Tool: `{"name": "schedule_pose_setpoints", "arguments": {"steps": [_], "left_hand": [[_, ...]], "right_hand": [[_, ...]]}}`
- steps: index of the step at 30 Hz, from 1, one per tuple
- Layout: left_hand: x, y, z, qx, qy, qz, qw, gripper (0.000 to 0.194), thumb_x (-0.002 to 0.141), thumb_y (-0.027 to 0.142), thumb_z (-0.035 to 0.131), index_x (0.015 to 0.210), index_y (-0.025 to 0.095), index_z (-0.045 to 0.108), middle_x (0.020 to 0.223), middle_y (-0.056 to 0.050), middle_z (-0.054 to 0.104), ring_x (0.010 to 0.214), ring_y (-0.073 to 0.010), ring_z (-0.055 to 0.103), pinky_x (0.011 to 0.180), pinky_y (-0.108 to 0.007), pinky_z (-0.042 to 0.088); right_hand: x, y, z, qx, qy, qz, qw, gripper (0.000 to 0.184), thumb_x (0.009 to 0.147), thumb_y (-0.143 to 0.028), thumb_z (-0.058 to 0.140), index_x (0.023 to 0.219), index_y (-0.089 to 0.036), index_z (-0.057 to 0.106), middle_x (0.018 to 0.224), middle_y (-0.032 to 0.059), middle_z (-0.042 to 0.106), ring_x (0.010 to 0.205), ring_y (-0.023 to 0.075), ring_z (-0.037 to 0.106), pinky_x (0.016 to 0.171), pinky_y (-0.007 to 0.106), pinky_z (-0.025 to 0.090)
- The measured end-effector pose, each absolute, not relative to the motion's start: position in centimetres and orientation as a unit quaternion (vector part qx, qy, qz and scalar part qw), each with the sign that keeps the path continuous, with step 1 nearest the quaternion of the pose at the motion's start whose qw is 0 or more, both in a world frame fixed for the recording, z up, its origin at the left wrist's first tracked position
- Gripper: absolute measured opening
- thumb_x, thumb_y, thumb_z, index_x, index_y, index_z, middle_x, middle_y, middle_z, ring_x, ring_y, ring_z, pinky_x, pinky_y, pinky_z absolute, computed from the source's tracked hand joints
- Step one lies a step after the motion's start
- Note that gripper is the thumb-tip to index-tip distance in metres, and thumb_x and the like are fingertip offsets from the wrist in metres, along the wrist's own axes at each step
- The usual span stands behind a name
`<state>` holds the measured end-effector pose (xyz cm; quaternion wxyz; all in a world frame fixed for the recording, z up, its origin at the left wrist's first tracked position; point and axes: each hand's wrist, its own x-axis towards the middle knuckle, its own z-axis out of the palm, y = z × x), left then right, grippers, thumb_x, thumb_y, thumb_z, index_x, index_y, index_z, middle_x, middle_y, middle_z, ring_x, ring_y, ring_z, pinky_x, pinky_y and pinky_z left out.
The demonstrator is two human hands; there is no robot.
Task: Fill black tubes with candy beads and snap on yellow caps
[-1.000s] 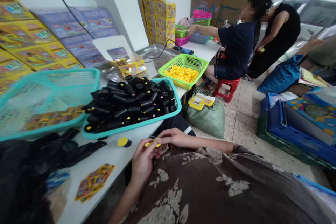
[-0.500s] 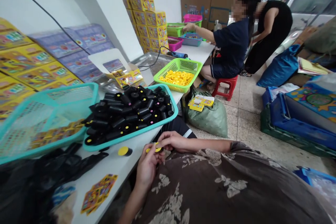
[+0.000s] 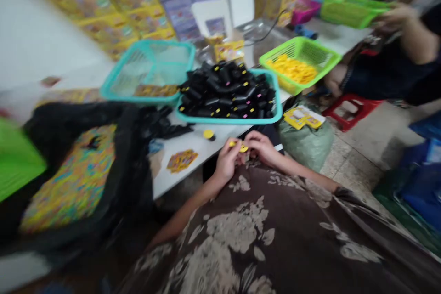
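My left hand (image 3: 228, 160) and my right hand (image 3: 261, 146) meet at the table's near edge, both pinched on a small yellow disc (image 3: 242, 148). The picture is smeared by motion. Just left of my hands a black cylinder with a yellow cap (image 3: 208, 135) stands on the white table (image 3: 193, 147). Beyond it a teal tray (image 3: 275, 115) holds a heap of several black cylinders (image 3: 223, 89). A small sheet of yellow stickers (image 3: 182, 160) lies on the table to the left.
A teal basket (image 3: 148, 71) sits left of the tray, a green basket of yellow discs (image 3: 299, 62) to its right. A black bag with colourful sheets (image 3: 79, 170) fills the left. Another person's arm (image 3: 406, 32) reaches at the far right. A green sack (image 3: 306, 135) sits on the floor.
The camera has swung left and down, so everything has shifted right and blurred. My hands stay together on the yellow disc; the black bag has come into fuller view.
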<state>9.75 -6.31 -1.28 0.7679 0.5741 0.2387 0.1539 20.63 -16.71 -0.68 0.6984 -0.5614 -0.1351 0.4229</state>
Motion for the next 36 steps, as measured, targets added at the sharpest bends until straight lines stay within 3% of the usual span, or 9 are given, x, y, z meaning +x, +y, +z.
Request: {"name": "schedule_pose_setpoints", "arguments": {"steps": [10,14,19,23,28,31,36], "left_hand": [[9.8,-6.6,-2.0,0.543,0.252,0.172,0.782,0.047,0.081,0.063,0.073,0.081,0.022,0.049,0.057,0.008,0.053,0.043,-0.0057,0.043,0.043,-0.020,0.027],[9.9,-6.3,-2.5,0.538,0.248,0.173,0.787,0.052,0.079,0.065,0.076,0.079,0.022,0.047,0.055,0.008,0.051,0.041,-0.0052,0.042,0.041,-0.020,0.026],[9.6,-5.0,-2.8,0.490,0.256,0.120,0.825,0.051,0.079,0.064,0.078,0.086,0.021,0.052,0.061,0.006,0.057,0.042,-0.0070,0.048,0.038,-0.021,0.026],[8.9,-4.4,-3.0,0.457,0.221,0.039,0.861,0.053,0.073,0.062,0.082,0.091,0.019,0.058,0.064,0.004,0.060,0.042,-0.0084,0.052,0.036,-0.022,0.025],[8.2,-4.2,-3.2,0.452,0.175,0.025,0.874,0.059,0.072,0.066,0.084,0.098,0.019,0.060,0.060,0.004,0.059,0.039,-0.0090,0.051,0.037,-0.022,0.026],[7.8,-4.1,-3.3,0.457,0.161,0.025,0.875,0.058,0.072,0.063,0.087,0.101,0.019,0.062,0.060,0.004,0.059,0.040,-0.0085,0.052,0.038,-0.022,0.028],[7.5,-3.8,-3.4,0.456,0.156,0.047,0.875,0.059,0.067,0.061,0.091,0.097,0.020,0.062,0.061,0.006,0.056,0.041,-0.0082,0.051,0.039,-0.022,0.031]], "right_hand": [[20.4,-15.3,-2.3,-0.577,-0.125,0.391,0.706,0.031,0.056,-0.038,0.080,0.069,-0.024,0.055,0.054,-0.0080,0.058,0.040,0.0092,0.045,0.039,0.023,0.033],[20.4,-15.1,-2.9,-0.579,-0.135,0.400,0.697,0.033,0.057,-0.040,0.081,0.070,-0.024,0.056,0.056,-0.0070,0.060,0.041,0.0100,0.048,0.040,0.023,0.035],[21.5,-16.1,-3.4,-0.603,-0.262,0.383,0.649,0.037,0.074,-0.053,0.082,0.090,-0.023,0.068,0.078,-0.0012,0.070,0.065,0.0149,0.064,0.055,0.025,0.049],[22.5,-16.7,-3.5,-0.576,-0.408,0.382,0.596,0.054,0.070,-0.056,0.091,0.111,-0.024,0.075,0.109,0.0047,0.077,0.099,0.0219,0.072,0.085,0.035,0.059],[22.2,-16.4,-3.2,-0.553,-0.365,0.404,0.631,0.054,0.064,-0.057,0.095,0.104,-0.026,0.077,0.103,0.0026,0.078,0.095,0.0229,0.074,0.088,0.039,0.060],[21.8,-16.1,-2.8,-0.551,-0.356,0.418,0.628,0.055,0.061,-0.057,0.097,0.100,-0.026,0.075,0.112,0.0046,0.078,0.101,0.0254,0.074,0.092,0.044,0.061],[21.6,-15.6,-2.9,-0.549,-0.401,0.370,0.633,0.045,0.069,-0.059,0.093,0.093,-0.026,0.073,0.121,0.0067,0.077,0.110,0.0266,0.073,0.097,0.047,0.060]]}}
